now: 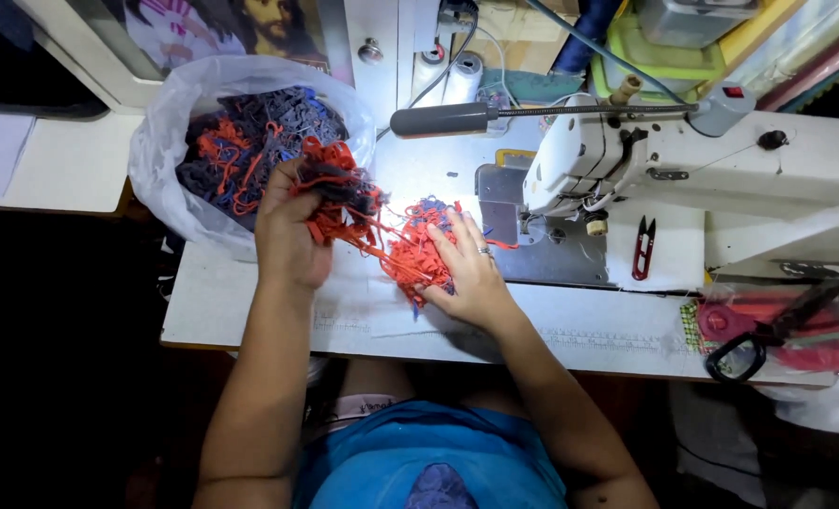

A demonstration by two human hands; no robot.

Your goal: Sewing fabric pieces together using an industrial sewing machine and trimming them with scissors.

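The tangle of red and dark cord pieces [344, 193] hangs clenched in the left hand [289, 231], lifted above the left part of the sewing table [250, 311], just in front of the open white plastic bag [170, 141] that sits at the table's back left corner and holds more of the same red, blue and grey pieces. From that clump, loose red strands run down and to the right into a second, flatter heap of red and blue pieces [419, 254], which lies on the table near its middle, pressed under the spread fingers of the right hand [471, 269]; that hand is flat and open on the heap, not closed around it. The risk, as I judge it, lies in those linking strands: the two bunches are knotted together, so pulling the upper one away could drag the lower heap out from under the palm or snarl the pieces tighter. The heap also lies close to the needle area of the white sewing machine [589, 174], and stray strands could catch there. Pieces could slip off the front edge too. Farther right on the table lie red thread snips [643, 250], and black-handled scissors [768, 335] rest near the right front corner.
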